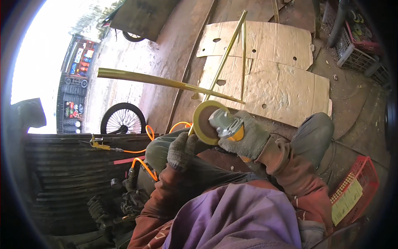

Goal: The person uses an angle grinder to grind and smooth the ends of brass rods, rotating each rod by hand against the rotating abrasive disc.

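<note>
A frame of brass-coloured metal tubes (pixel 155 81) stretches out ahead of me, one thick tube pointing left and two thinner ones running up to a joint at the far end. My left hand (pixel 180 150), in a grey knit glove, is closed round the near end of the long thin tube. My right hand (pixel 252 137), also gloved, grips an angle grinder (pixel 224 123) with a silver head and yellow body. Its round disc (pixel 202 125), yellow-rimmed with a brown middle, lies over the tube just beyond my left hand. Whether disc and tube touch, I cannot tell.
Flattened cardboard (pixel 282 89) covers the floor under the frame. At left, a yellow air blow gun (pixel 99 144) with an orange hose (pixel 145 166) is beside a spoked wheel (pixel 123 119). Right of me sit a red basket (pixel 365 182) and stacked crates (pixel 350 52).
</note>
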Available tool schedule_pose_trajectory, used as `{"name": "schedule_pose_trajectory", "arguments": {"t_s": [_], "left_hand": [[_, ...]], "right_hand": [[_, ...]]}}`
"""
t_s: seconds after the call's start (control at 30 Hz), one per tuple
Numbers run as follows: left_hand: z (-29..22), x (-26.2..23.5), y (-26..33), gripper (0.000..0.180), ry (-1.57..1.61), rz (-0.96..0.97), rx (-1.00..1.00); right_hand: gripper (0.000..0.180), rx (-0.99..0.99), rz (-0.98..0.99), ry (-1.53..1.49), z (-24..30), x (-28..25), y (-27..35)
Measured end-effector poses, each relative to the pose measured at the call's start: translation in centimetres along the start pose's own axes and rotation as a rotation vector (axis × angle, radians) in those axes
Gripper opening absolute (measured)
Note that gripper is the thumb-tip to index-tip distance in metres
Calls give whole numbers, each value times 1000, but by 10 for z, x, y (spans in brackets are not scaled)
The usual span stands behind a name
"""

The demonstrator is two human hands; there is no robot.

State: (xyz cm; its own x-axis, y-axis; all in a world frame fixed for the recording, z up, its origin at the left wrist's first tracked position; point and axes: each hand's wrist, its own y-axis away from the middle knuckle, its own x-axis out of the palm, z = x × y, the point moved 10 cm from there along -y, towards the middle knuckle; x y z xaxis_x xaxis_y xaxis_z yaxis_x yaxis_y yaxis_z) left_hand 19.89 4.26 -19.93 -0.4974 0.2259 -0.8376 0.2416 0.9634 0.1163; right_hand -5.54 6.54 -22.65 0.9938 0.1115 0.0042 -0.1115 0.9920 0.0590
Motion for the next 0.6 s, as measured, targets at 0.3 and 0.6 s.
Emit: {"name": "schedule_pose_trajectory", "arguments": {"t_s": [0.3,0.6], "left_hand": [[-11,-4,-5,25,-18,15,-39],[-1,-4,-5,30,73,-5,-97]], "right_hand": [[79,38,-17,119,-4,-2,-14],[77,11,-16,85,-1,-1,-25]]}}
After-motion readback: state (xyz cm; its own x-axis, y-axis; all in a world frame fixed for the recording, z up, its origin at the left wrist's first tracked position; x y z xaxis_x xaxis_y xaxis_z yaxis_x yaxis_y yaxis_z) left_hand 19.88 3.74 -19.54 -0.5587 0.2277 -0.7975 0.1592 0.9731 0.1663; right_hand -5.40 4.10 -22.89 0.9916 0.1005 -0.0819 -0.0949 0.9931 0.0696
